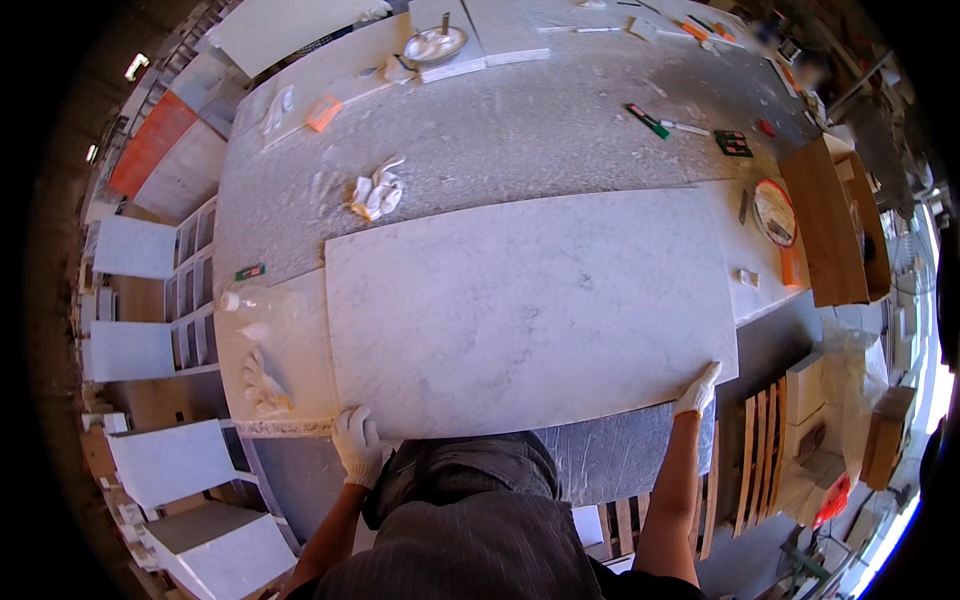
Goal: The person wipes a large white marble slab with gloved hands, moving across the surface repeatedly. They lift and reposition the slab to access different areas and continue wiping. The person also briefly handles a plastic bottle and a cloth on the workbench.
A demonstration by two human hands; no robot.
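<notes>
A large white marble slab (530,310) with faint grey veining lies flat across the near side of the worktable. My left hand (356,443), in a white knit glove, is closed at the slab's near left corner, fingers curled at its edge. At the near right corner, my right hand (698,389), gloved alike, holds the edge with its fingers together on top; the thumb is hidden. Left of the slab lie a spare white glove (262,385) and a clear plastic bottle (262,300) on its side. A crumpled white glove (378,190) rests beyond the slab's far edge.
A red-rimmed bowl (775,212) of white paste stands at the right, beside an open cardboard box (825,215). Another paste bowl (436,45) is at the back. Green-and-black packs (733,143) lie far right. Wooden pallets (762,455) stand at the lower right.
</notes>
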